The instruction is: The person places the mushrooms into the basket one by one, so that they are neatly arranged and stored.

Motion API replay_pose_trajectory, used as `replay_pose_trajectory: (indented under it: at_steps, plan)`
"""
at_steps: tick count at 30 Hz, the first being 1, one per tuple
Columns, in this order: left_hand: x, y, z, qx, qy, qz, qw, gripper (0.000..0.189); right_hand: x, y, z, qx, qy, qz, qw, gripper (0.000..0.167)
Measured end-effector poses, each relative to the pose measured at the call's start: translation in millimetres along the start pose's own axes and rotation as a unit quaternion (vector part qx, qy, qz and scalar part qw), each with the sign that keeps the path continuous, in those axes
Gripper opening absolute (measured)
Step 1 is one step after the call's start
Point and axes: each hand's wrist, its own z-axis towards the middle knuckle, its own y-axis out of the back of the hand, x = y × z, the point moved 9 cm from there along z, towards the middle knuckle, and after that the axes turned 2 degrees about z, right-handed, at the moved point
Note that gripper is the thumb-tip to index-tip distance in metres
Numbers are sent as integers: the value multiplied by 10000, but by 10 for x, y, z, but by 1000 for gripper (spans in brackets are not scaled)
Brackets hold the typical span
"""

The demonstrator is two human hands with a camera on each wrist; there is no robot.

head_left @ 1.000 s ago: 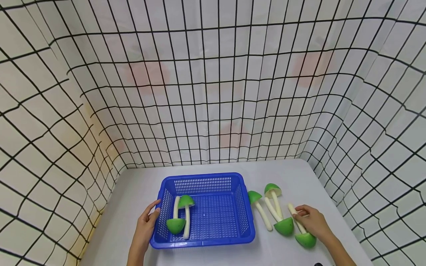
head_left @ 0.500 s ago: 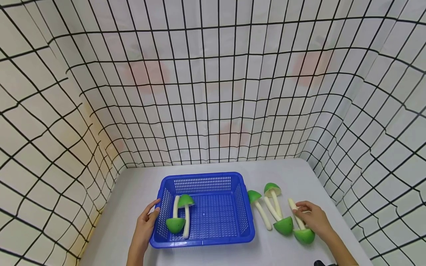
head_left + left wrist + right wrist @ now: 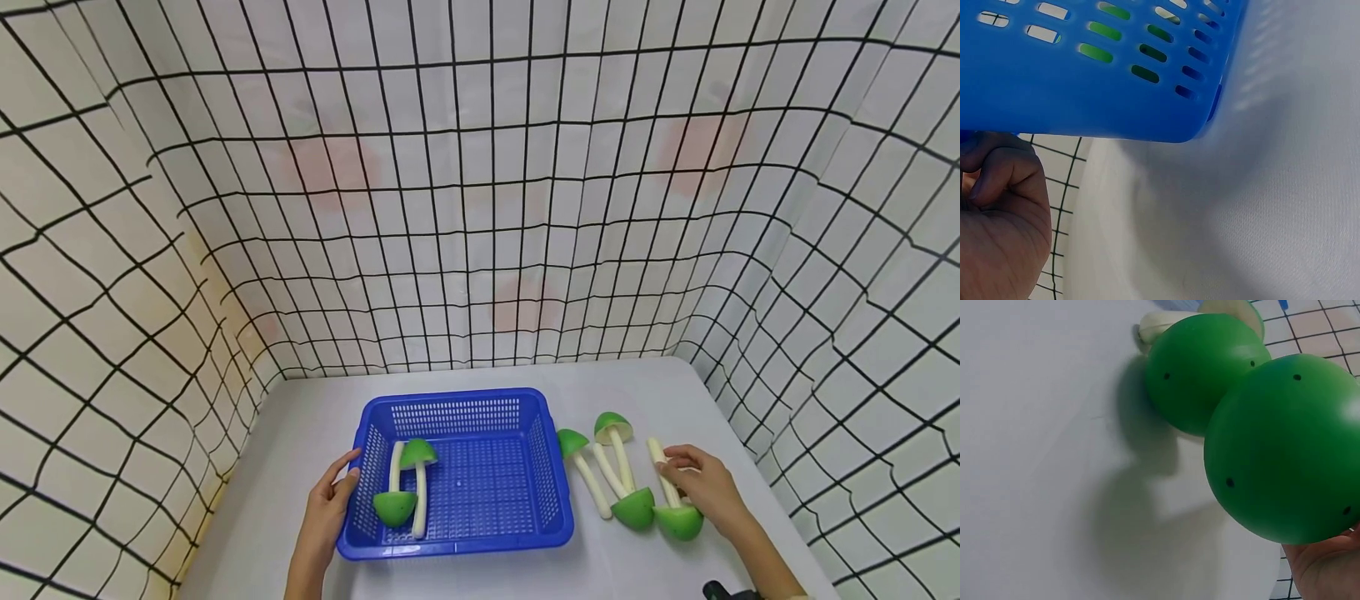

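At its left rim, a blue plastic basket (image 3: 480,550) is held by my left hand (image 3: 326,503), whose curled fingers show in the left wrist view. Inside lie two toy mushrooms with green caps, one with its cap (image 3: 395,508) toward me, the other with its cap (image 3: 418,452) away. My right hand (image 3: 703,487) pinches the pale stem of another green-capped mushroom (image 3: 678,523), right of the basket. Its dotted cap (image 3: 1291,450) looms large in the right wrist view, hiding most of that hand. Beside it lies a mushroom with its cap (image 3: 634,509) toward me.
Two more mushrooms lie to the right of the basket, a near one (image 3: 588,479) against its wall and a far one (image 3: 615,429). Black-grid netting over white cloth (image 3: 495,208) encloses the white table (image 3: 300,417). A dark object (image 3: 717,591) sits at the bottom edge.
My right hand has shifted the gripped mushroom away from me and slightly left, so its cap now stands beside the neighbouring one. My left hand and the basket have stayed in place.
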Motion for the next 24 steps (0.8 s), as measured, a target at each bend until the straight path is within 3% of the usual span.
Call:
replay_pose_trajectory:
  at_steps: [24]
  plan:
    - [-16,1,-5,-8,-53,6,10000,49,279,-112,29,35,42,381,9993,61]
